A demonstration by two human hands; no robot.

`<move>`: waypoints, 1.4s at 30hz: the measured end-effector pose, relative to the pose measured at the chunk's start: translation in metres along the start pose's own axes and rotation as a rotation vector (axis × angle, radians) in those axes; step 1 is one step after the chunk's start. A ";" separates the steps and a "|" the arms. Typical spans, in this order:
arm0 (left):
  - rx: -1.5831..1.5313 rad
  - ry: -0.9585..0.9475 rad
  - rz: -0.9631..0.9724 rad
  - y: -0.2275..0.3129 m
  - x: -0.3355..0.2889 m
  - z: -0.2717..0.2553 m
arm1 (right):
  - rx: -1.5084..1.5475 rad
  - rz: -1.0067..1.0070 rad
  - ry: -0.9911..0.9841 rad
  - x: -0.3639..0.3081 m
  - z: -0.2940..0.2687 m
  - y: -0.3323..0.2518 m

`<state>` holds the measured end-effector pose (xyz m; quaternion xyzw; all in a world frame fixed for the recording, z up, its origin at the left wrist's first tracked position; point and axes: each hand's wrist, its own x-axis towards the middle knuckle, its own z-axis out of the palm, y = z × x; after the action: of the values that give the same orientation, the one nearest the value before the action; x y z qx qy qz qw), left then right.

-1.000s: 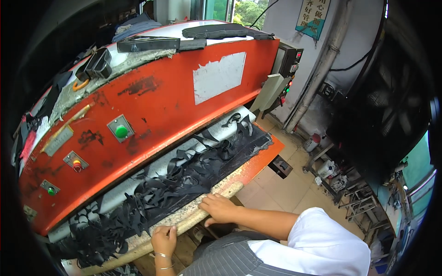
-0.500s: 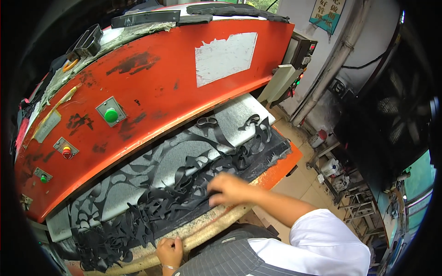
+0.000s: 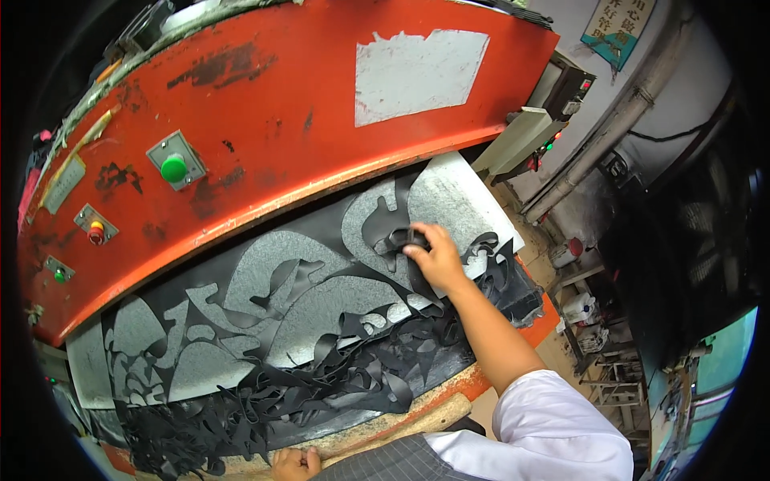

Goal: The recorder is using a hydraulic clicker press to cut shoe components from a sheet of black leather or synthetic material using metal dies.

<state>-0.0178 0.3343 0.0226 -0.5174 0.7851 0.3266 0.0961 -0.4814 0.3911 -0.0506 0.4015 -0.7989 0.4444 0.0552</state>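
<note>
My right hand (image 3: 434,258) reaches over the pale cutting board (image 3: 461,200), thumb and fingers pinched on a curled black scrap strip (image 3: 407,238). Around it lies a web of thin black sheet (image 3: 321,228) with large curved cut-outs, the pale board showing through. Nearer to me, a tangled heap of black offcuts (image 3: 281,405) runs along the front of the board. My left hand (image 3: 295,463) rests at the padded front edge (image 3: 401,425), its fingers curled in; nothing shows in them.
A red press beam (image 3: 305,104) spans the far side, carrying a green push button (image 3: 174,168) and a red stop button (image 3: 96,233). A control box (image 3: 561,96) stands at the right. Beyond are a pipe (image 3: 593,144), a dark fan (image 3: 690,224) and cluttered shelving (image 3: 618,377).
My right hand has moved from over the offcut heap to the far part of the board and now pinches a strip. The left hand stays by the front edge. The view has shifted.
</note>
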 end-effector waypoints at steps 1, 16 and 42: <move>-0.006 -0.004 -0.008 0.002 -0.001 0.003 | 0.028 0.041 0.018 0.010 -0.005 0.004; -0.006 0.079 0.084 -0.030 -0.009 0.005 | -0.001 -0.171 -0.165 0.043 0.027 0.006; -0.375 0.727 0.487 -0.166 0.087 -0.096 | 0.114 -0.289 -0.706 -0.138 0.017 -0.216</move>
<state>0.1064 0.1691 -0.0150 -0.4074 0.7939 0.2734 -0.3592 -0.2355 0.3991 0.0220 0.6408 -0.6779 0.3100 -0.1835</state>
